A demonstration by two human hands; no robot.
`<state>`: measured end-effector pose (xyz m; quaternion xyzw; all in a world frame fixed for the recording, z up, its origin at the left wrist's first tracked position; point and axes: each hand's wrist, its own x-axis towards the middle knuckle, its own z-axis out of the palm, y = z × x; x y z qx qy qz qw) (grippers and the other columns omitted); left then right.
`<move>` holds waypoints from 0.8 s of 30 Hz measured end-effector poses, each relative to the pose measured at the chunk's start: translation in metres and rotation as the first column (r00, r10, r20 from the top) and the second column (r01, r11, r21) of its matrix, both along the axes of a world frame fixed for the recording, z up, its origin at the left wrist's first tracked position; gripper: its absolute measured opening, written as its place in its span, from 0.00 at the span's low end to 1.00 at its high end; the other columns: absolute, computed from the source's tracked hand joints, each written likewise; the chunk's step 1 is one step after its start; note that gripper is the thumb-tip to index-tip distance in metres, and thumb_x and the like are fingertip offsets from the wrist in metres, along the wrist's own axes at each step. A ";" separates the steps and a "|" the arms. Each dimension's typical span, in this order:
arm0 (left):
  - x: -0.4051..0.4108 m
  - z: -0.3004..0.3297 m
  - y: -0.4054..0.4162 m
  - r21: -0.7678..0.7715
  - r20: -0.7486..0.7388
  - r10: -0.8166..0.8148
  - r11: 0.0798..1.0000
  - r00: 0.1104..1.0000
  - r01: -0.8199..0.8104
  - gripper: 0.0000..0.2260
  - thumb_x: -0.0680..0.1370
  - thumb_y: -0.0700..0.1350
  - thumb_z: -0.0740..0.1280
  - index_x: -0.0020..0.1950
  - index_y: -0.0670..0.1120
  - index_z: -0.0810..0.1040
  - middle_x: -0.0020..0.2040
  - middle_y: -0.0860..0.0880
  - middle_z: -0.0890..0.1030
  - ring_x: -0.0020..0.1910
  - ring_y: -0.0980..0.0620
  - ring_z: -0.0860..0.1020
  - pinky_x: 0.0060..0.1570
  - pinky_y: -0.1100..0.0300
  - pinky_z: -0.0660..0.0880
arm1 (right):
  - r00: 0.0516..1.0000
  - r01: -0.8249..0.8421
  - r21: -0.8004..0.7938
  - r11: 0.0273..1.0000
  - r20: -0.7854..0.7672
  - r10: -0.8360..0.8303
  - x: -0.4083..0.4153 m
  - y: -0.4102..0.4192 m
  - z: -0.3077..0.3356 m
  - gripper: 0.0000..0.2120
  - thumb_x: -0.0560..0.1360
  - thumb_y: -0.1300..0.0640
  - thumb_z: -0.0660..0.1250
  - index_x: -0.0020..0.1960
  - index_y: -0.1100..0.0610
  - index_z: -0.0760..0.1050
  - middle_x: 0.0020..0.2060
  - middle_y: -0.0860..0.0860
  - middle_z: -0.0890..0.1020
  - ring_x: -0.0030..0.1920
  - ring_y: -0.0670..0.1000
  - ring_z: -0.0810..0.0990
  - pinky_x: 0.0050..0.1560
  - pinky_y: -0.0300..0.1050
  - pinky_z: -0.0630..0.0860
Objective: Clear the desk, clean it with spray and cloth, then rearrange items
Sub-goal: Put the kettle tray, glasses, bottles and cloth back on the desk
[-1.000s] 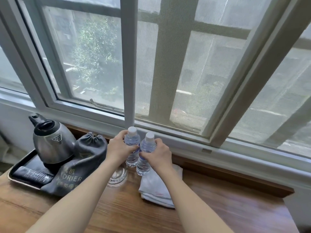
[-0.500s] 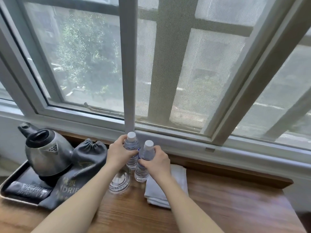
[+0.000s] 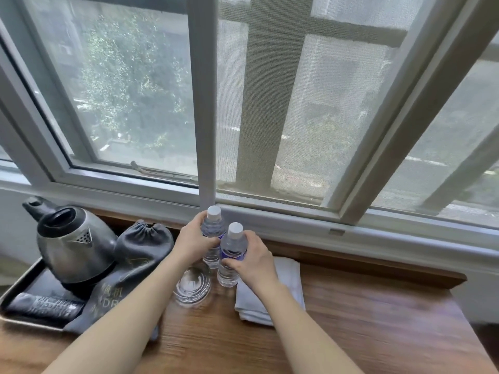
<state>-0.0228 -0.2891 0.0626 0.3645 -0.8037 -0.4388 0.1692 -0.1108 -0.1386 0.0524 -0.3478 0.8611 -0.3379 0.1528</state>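
Two clear water bottles with white caps stand upright side by side on the wooden desk (image 3: 378, 319) by the window. My left hand (image 3: 193, 242) is wrapped around the farther, left bottle (image 3: 213, 230). My right hand (image 3: 253, 259) grips the nearer, right bottle (image 3: 232, 247). A folded white cloth (image 3: 286, 279) lies under my right wrist, partly hidden by it. A round glass ashtray (image 3: 192, 283) sits just in front of the bottles, beside my left forearm.
At the left a dark tray (image 3: 16, 287) carries a steel kettle (image 3: 74, 247) and a black packet (image 3: 43, 306). A grey drawstring dryer bag (image 3: 140, 247) leans over the tray's edge. The window sill (image 3: 351, 236) runs close behind the bottles.
Both hands stay closed on the bottles, which hold nearly the same spot. The view has tilted slightly, shifting the tray and kettle leftward in frame.
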 end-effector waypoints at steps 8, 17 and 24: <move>0.008 -0.008 0.008 0.059 -0.006 0.030 0.998 1.000 -0.030 0.33 0.69 0.43 0.75 0.72 0.53 0.67 0.57 0.51 0.79 0.55 0.52 0.77 0.54 0.56 0.73 | 0.997 -0.062 0.011 0.998 -0.037 0.062 0.005 -0.003 -0.005 0.33 0.66 0.44 0.79 0.65 0.52 0.69 0.60 0.49 0.78 0.60 0.53 0.78 0.56 0.47 0.73; 0.034 -0.029 0.053 -0.136 -0.209 0.316 0.928 0.926 -0.347 0.13 0.70 0.33 0.68 0.51 0.45 0.73 0.46 0.48 0.76 0.42 0.49 0.75 0.44 0.53 0.72 | 0.998 -0.055 0.086 0.995 0.005 0.055 0.002 0.011 -0.007 0.44 0.66 0.37 0.78 0.75 0.50 0.63 0.69 0.48 0.73 0.69 0.53 0.73 0.65 0.51 0.74; 0.030 -0.085 0.119 -0.201 0.125 -0.051 0.977 0.991 0.075 0.15 0.72 0.43 0.68 0.58 0.50 0.76 0.54 0.50 0.76 0.53 0.47 0.76 0.51 0.51 0.74 | 0.999 -0.033 0.340 0.940 -0.025 0.044 -0.019 0.051 -0.031 0.53 0.70 0.30 0.70 0.82 0.53 0.49 0.80 0.51 0.55 0.79 0.53 0.54 0.76 0.48 0.59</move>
